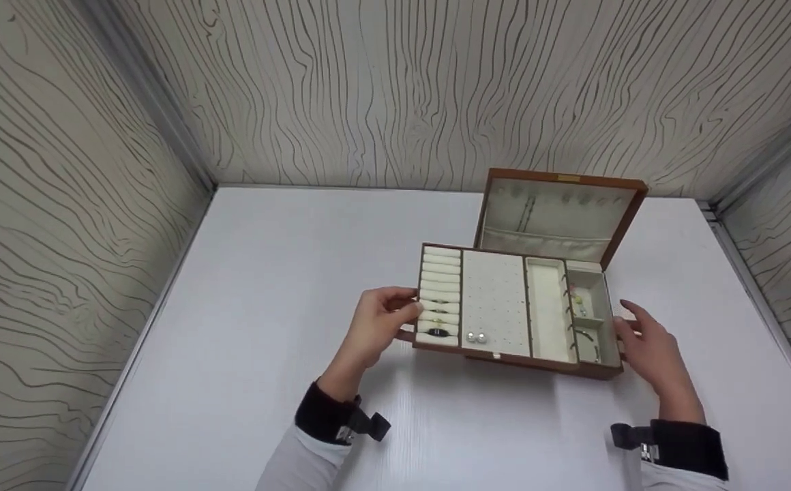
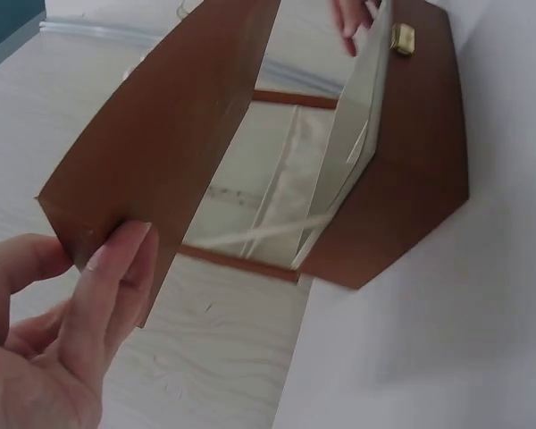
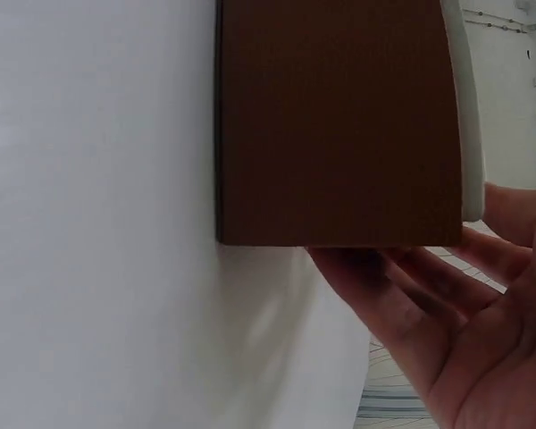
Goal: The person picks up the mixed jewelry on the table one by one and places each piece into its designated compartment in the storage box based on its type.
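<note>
A brown jewelry box [image 1: 597, 370] stands on the white table with its lid [image 1: 559, 198] raised. Its upper tray [image 1: 494, 293] is shifted left, overhanging the box's left side. My left hand [image 1: 375, 324] pinches the tray's left edge between thumb and fingers; the left wrist view shows the tray's brown underside [image 2: 161, 125] raised at an angle over the box. At the right side wall, my right hand [image 1: 651, 351] holds the box, its thumb near the rim. Rings [image 1: 438, 332] sit in the tray's cream rolls, with two pearl earrings [image 1: 476, 337] beside them.
Bracelets [image 1: 586, 341] lie in the box's right compartments, and a chain [image 1: 526, 213] hangs inside the lid. A gold clasp [image 2: 403, 39] marks the box front. Wood-patterned panels [image 1: 368, 95] wall the table [image 1: 266, 273] at the back and sides.
</note>
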{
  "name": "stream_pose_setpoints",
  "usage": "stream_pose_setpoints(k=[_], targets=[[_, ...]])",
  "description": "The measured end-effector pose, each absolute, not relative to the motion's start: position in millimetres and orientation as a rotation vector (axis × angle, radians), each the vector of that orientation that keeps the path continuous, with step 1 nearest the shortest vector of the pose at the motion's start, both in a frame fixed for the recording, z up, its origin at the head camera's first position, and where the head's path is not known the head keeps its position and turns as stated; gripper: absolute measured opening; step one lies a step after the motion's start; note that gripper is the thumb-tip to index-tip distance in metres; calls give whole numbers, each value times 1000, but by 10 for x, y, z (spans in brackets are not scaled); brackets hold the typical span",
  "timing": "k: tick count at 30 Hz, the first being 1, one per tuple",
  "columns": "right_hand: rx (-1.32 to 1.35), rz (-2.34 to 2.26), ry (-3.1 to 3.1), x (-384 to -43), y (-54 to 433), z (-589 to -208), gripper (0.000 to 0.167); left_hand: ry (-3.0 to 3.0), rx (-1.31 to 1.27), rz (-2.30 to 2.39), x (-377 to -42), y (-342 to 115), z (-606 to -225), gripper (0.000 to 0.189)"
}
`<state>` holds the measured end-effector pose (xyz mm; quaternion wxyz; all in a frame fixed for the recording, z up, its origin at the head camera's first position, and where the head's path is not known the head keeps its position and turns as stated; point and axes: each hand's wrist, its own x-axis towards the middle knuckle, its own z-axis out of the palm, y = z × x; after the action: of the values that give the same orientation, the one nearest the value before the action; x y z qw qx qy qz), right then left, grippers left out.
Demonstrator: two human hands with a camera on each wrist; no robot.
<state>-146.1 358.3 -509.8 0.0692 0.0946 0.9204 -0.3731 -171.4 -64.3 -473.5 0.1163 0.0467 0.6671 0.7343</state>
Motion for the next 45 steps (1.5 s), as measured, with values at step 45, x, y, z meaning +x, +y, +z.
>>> stream_pose_setpoints(k=[45], targets=[[328,-1262,2891,-1438,3445,-4921,46,2359,517,1547,-1909,211,-4940,46]])
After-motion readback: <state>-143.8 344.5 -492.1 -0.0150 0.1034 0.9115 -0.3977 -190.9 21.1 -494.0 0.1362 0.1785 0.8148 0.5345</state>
